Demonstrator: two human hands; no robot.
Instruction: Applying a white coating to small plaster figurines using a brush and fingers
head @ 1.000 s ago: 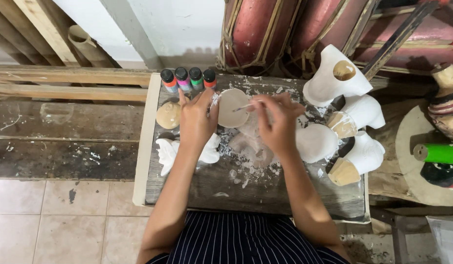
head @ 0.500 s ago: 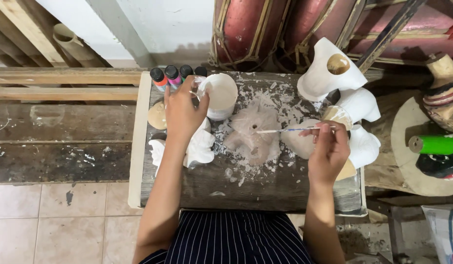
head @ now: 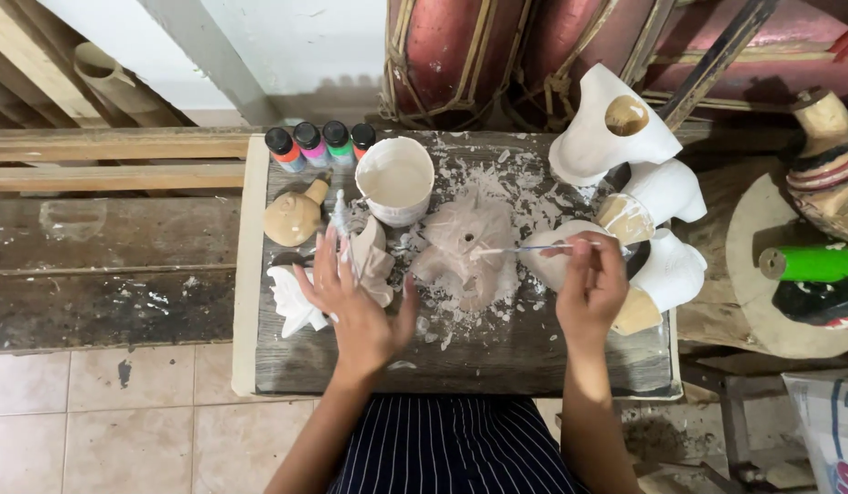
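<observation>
- Your left hand [head: 355, 306] has left the white cup [head: 395, 179], which half a second ago it was at, and now lies spread and empty, fingers splayed over the small pale carving [head: 373, 261] beside the white winged piece [head: 291, 300].
- Your right hand [head: 590, 291] has stayed at the right of the board, pinched shut on the thin brush [head: 534, 247], which now lies level with its tip toward the dusty carving [head: 469, 249] at the centre.
- That carving sits mid-board in a scatter of white flakes, between your two hands; whether the brush tip touches it is hard to tell from here.
- With the cup set down behind the carving, the work looks to have passed from loading the brush to applying it.
- The cup stands upright near the four paint bottles [head: 318, 144] at the back edge, with a tan gourd-shaped piece [head: 294, 216] to its left.
- White unpainted masks [head: 611, 130] are stacked at the right of the board [head: 497, 352].
</observation>
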